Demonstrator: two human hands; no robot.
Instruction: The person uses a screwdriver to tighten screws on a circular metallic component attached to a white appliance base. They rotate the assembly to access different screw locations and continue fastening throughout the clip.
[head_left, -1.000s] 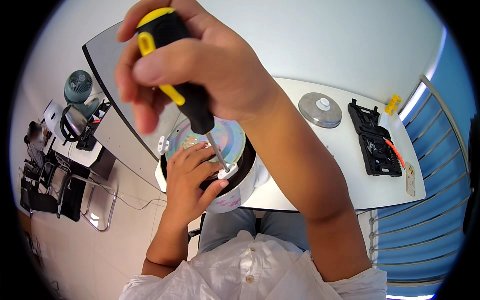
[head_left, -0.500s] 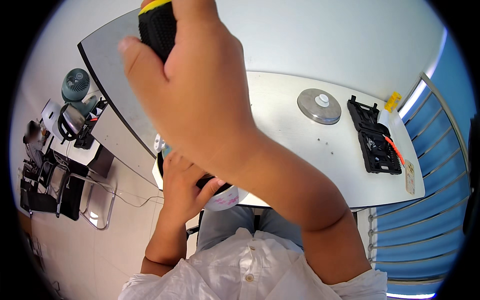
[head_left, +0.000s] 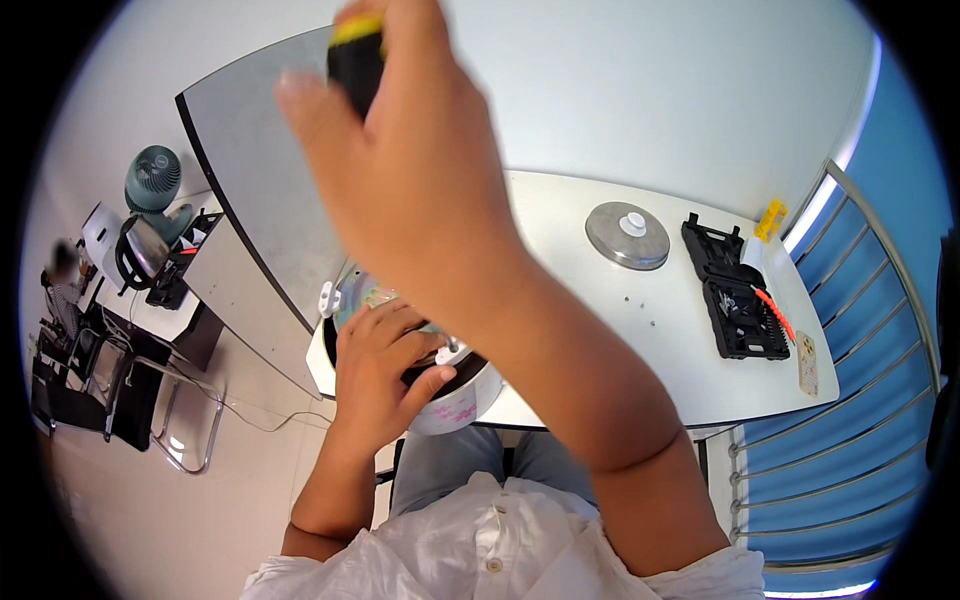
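Note:
High in front of me, my right hand [head_left: 425, 160] is closed around the black and yellow handle of a screwdriver [head_left: 357, 65]; its shaft is hidden behind the hand and forearm. Below, my left hand [head_left: 378, 365] rests on a round white pot with pink flowers [head_left: 462, 410], thumb at its dark inner rim and fingers gripping across the top. A shiny, rainbow-tinted metal surface [head_left: 350, 290] shows beyond the fingers. One white ear-like fitting [head_left: 328, 299] is at the pot's left, another [head_left: 452, 352] beside the left index finger. My right forearm covers part of the pot.
On the white table [head_left: 560, 370] lie a metal lid with a white knob [head_left: 627, 236], several small screws [head_left: 641, 308], an open black tool case [head_left: 740, 320], an orange-handled tool [head_left: 774, 312] and a patterned phone-like slab [head_left: 806, 363]. A grey partition [head_left: 260, 150] stands left; a metal railing [head_left: 840, 430] right.
My right hand and the screwdriver have shifted slightly right and down in view. More of the pot's top and the white fitting by my left fingers now shows. The view has tilted a little.

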